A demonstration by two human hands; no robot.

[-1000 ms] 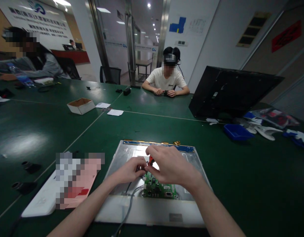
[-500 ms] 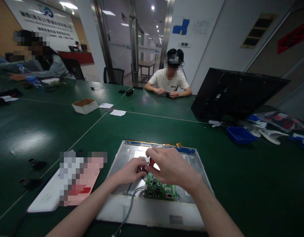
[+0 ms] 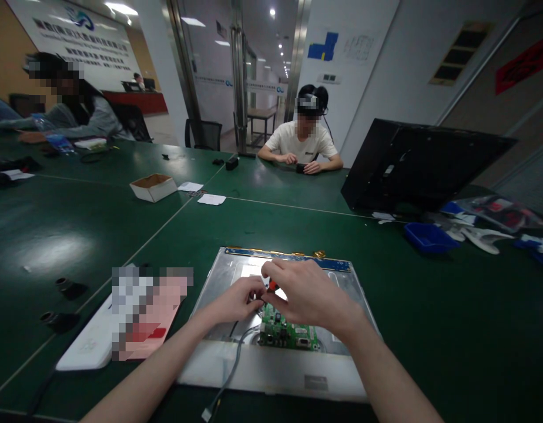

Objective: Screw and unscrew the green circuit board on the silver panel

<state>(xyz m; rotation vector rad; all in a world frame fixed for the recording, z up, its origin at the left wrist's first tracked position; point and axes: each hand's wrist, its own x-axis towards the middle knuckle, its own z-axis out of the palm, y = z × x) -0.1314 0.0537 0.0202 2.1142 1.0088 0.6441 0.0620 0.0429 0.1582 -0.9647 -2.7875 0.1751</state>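
Note:
A flat metal display panel (image 3: pixel 210 305) lies in front of me, with a green circuit board (image 3: pixel 282 336) on it and a blue strip board (image 3: pixel 337 265) along its far edge. My right hand (image 3: pixel 304 291) is closed over the board's far side around what looks like a red-handled screwdriver (image 3: pixel 272 285); its tip is hidden. Beside it, my left hand (image 3: pixel 245 298) pinches with thumb and fingers at the board's upper left corner. Whatever lies in that pinch is too small to make out. A grey cable (image 3: pixel 236 358) runs from the board over the panel's near edge to a white connector (image 3: pixel 207 414).
Left of the panel lie a white phone-like slab (image 3: pixel 86 346) and a pink sheet (image 3: pixel 166 317), near two black cylindrical parts (image 3: pixel 60 320). A blue tray (image 3: pixel 430 237) and a large black monitor housing (image 3: pixel 421 164) stand at right. One person (image 3: pixel 304 141) sits opposite.
Both hands stay at the same spot on the board, with only slight finger movement. The whole view has shifted a little. The person opposite has moved their hands slightly apart.

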